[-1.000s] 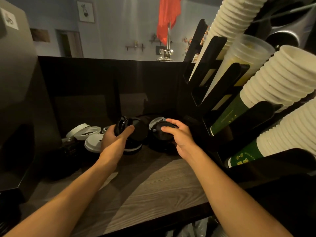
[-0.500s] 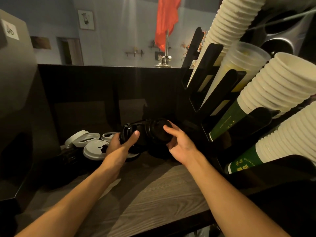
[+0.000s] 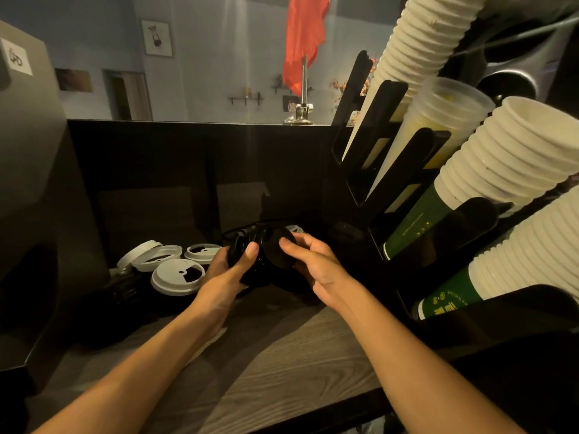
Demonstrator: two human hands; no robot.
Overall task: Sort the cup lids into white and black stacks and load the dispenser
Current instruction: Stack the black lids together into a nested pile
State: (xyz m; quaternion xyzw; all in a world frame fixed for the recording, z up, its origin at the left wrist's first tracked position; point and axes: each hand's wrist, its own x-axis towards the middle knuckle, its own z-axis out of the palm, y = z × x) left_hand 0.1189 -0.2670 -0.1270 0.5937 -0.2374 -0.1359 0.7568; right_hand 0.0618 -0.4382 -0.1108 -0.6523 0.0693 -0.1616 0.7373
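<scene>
the left hand (image 3: 228, 274) curls round a bunch of round black plastic cup lids (image 3: 269, 252), held on edge over the grey wood-grain counter (image 3: 282, 355); how many cannot be told. the right hand (image 3: 316, 270) pinches the end lid, thumb on its face. four round white plastic cup lids (image 3: 177, 275) lie to the left, and a fifth peeks out behind. the black slotted dispenser rack (image 3: 387, 104) holds four cup stacks (image 3: 513, 158): three white ribbed, one clear. the green sleeve print is unreadable.

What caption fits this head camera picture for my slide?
Left hand and right hand hold black lids over a wooden counter, white lids nearby.
</scene>
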